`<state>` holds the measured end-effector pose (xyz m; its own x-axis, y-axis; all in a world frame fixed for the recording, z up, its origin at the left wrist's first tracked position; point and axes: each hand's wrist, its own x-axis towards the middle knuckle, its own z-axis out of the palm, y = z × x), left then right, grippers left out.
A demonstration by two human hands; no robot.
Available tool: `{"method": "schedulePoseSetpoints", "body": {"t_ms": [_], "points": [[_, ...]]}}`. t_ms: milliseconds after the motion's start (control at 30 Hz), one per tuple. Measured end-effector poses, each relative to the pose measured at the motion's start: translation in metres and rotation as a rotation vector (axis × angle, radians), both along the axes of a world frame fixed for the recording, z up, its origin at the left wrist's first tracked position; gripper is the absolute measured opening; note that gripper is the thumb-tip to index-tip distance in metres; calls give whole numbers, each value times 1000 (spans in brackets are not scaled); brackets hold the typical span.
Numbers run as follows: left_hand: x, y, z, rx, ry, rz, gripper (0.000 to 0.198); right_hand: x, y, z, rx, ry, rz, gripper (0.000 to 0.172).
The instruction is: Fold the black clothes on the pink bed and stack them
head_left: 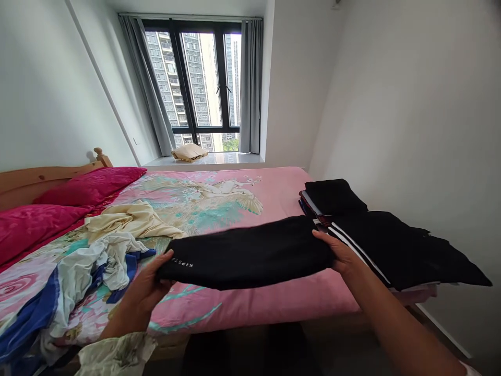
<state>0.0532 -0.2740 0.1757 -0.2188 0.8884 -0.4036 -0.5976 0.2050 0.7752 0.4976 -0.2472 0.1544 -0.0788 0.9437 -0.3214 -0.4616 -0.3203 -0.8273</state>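
A folded black garment point(246, 253) with small white lettering near its left end is held lengthwise just above the pink bedspread point(274, 300). My left hand point(146, 290) grips its left end from below, thumb on top. At the right end my right hand point(336, 253) holds it, fingers tucked under the cloth. Right beside that hand a stack of folded dark clothes point(391, 245), one with white stripes, lies at the bed's right edge.
A loose heap of cream, white and blue clothes point(97, 256) lies on the left of the bed. Magenta pillows point(58, 201) rest by the wooden headboard point(43, 175). A white wall point(410, 130) runs close along the right. A window point(199, 78) with grey curtains is at the back.
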Motion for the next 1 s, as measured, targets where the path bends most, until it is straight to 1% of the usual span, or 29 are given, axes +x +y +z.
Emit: {"method": "schedulePoseSetpoints", "body": {"t_ms": [33,67,100,133,200,233,267,333,367,400,433,467,533,567,633,733,800,900,967,1000], "points": [[-4,0,4,61,45,1,16,-1,4,-2,27,3,-6,22],[-7,-1,2,122,110,-18,16,-1,8,-8,35,-4,-4,23],[-10,-2,-6,165,188,-59,18,-1,9,-19,25,-19,4,25],[-11,-5,-19,169,283,-107,21,1,10,-34,0,-39,17,27],[-13,-10,-56,59,547,-187,32,7,8,-73,-74,-90,45,32],[-14,-12,-78,-44,708,-190,37,11,6,-94,-118,-119,52,33],[-14,-15,-99,-138,871,-165,42,16,3,-115,-161,-148,53,34],[-12,-19,-137,-208,1061,-113,48,25,-3,-148,-205,-186,34,34],[-8,-20,-151,-175,1163,-92,48,29,-5,-160,-202,-201,21,34],[-3,-21,-163,-97,1264,-79,45,32,-7,-168,-189,-215,9,34],[5,-22,-172,12,1373,-78,41,35,-8,-173,-175,-230,0,33],[16,-21,-178,143,1472,-90,37,37,-7,-176,-166,-249,-9,33],[48,-18,-182,389,1584,-171,33,40,-5,-177,-169,-289,-22,33],[68,-15,-182,474,1615,-235,33,41,-3,-177,-177,-306,-28,32],[112,-8,-177,574,1678,-392,36,41,0,-175,-188,-343,-36,30],[175,9,-168,598,1735,-620,43,39,-1,-169,-208,-392,-33,30],[207,20,-167,566,1735,-715,47,35,-7,-159,-204,-359,0,35],[237,31,-176,536,1699,-777,53,22,-18,-136,-171,-202,38,43],[247,33,-183,557,1671,-782,56,8,-24,-119,-148,-145,23,46],[250,32,-186,570,1660,-776,57,-1,-26,-112,-136,-151,10,48]]}}
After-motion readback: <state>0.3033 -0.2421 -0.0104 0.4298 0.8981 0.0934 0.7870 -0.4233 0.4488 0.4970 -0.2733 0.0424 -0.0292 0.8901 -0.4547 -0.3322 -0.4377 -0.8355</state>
